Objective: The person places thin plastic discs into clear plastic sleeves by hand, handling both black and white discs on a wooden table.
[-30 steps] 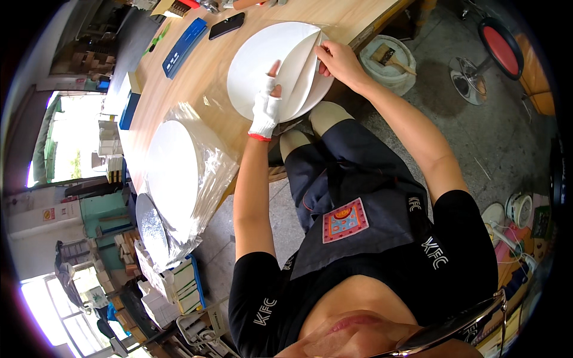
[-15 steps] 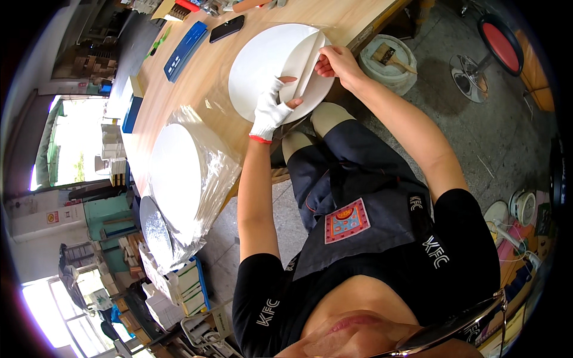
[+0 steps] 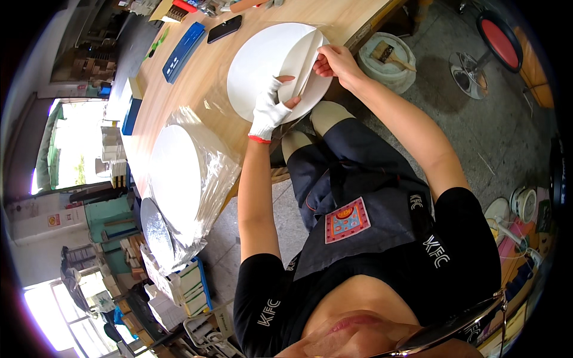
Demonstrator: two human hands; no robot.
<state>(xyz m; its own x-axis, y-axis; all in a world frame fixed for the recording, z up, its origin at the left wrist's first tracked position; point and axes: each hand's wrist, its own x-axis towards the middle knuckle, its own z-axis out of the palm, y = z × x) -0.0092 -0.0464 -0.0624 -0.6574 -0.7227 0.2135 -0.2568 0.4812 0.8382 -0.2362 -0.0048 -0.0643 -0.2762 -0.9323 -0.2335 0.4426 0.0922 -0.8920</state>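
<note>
A round white sheet (image 3: 253, 74) lies at the table's front edge, with one side folded up into a curved flap (image 3: 295, 62). My left hand (image 3: 270, 113), in a white glove with bare fingertips and a red cuff, rests on the sheet at the flap's lower part. Its thumb and forefinger are spread apart. My bare right hand (image 3: 335, 63) has its fingers closed on the raised edge of the flap at the right; the fingertips are partly hidden. Whether more sheets lie underneath, I cannot tell.
Plastic film wraps a stack of white discs (image 3: 176, 173) on the left of the wooden table (image 3: 209, 80). Farther back lie a blue box (image 3: 183, 52) and a black phone (image 3: 225, 29). A white bucket (image 3: 388, 65) with a brush stands right of the table, near a red stool (image 3: 499, 37).
</note>
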